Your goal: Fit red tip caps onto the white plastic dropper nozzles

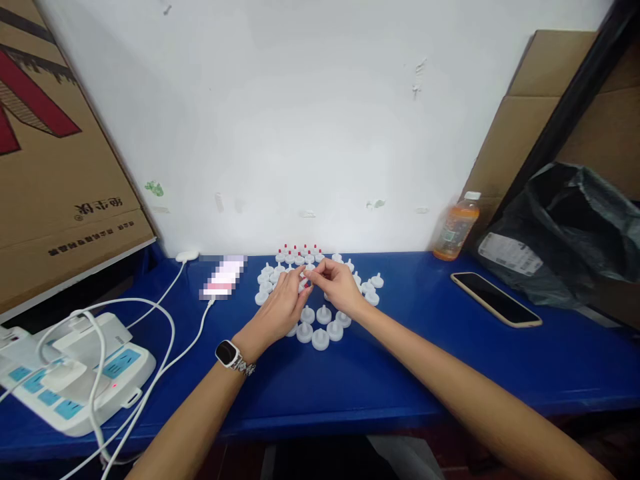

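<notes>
Currently both hands meet over a cluster of small white plastic caps (320,327) on the blue surface (400,373), near the wall. Left hand (280,308), watch (229,353) on the wrist, has fingertips pinched together at the centre of the cluster; right hand (339,285) meets it with thumb and forefinger closed on what looks like one small cap (308,270), held just above the rest. Too small to tell whether the left is gripping that same piece or only steadying it. Caps stand upright, round base down, thin nozzle up; a back row (299,253) carries red tips. Judging by size and material: very light, rigid, smooth, so easy to knock over or flick away, not fragile. Best hold is a two-finger pinch on the rim of the round base; the nozzle is narrow and likely slippery. Around: a phone (496,299) lying flat to the right, an orange drink bottle (456,227) against the wall, a black bag (565,233) beyond it, a white power strip (75,380) with cables at left, cardboard boxes (55,167) leaning on both sides.
</notes>
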`<state>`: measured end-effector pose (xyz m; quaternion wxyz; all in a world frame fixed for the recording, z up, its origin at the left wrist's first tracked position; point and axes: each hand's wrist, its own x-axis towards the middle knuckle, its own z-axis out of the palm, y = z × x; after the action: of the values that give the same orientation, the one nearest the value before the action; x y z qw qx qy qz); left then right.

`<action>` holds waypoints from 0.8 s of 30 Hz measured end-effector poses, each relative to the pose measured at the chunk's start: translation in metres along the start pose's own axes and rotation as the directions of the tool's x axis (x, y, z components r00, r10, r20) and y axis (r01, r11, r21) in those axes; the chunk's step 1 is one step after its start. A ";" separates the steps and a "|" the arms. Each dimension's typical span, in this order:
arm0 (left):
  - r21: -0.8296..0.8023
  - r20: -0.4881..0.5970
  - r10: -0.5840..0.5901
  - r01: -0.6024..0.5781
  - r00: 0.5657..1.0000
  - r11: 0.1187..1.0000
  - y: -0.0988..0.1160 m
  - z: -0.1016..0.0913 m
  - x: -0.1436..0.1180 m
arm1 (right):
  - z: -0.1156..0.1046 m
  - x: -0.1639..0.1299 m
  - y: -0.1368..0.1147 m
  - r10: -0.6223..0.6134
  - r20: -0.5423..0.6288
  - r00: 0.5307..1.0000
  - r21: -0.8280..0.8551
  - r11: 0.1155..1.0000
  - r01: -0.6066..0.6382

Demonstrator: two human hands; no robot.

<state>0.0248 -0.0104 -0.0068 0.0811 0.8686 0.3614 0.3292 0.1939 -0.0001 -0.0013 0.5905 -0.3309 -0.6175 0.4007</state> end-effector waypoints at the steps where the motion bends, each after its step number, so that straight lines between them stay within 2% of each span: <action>1: 0.003 -0.013 -0.002 0.002 1.000 1.000 -0.001 0.001 0.000 | 0.002 -0.001 -0.002 0.000 -0.017 1.000 0.002 1.000 0.000; 7: -0.055 -0.037 0.006 -0.008 0.999 0.998 -0.007 0.001 0.002 | 0.016 -0.010 -0.013 -0.072 -0.116 0.991 -0.107 0.993 0.060; 10: -0.084 -0.065 -0.003 -0.003 0.998 0.996 -0.006 0.001 0.005 | 0.019 -0.010 -0.016 -0.106 -0.103 0.989 -0.167 0.982 0.088; 14: -0.071 -0.101 -0.045 0.038 0.994 0.997 -0.004 -0.003 0.007 | 0.004 0.006 -0.015 -0.065 -0.011 0.998 -0.125 0.990 0.063; 16: -0.030 -0.109 -0.050 0.047 0.993 0.998 -0.004 -0.009 0.006 | -0.013 0.020 -0.014 -0.085 -0.040 0.996 -0.188 0.979 0.076; 19: 0.020 -0.059 -0.075 0.076 0.995 0.997 -0.005 -0.019 0.004 | -0.044 0.046 -0.007 -0.114 -0.074 0.991 -0.488 0.871 0.063; 22: -0.019 0.037 -0.087 0.088 0.995 0.996 -0.005 -0.022 0.004 | -0.065 0.071 0.007 0.006 0.010 1.000 -0.710 0.705 0.004; 24: -0.032 0.069 -0.071 0.073 0.995 0.997 -0.005 -0.019 0.005 | -0.069 0.085 0.019 0.071 0.072 0.995 -0.801 0.598 0.015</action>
<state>0.0124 -0.0055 0.0089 0.1202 0.8640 0.3839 0.3027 0.2538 0.0907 0.0204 0.3428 -0.5503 -0.7539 0.1061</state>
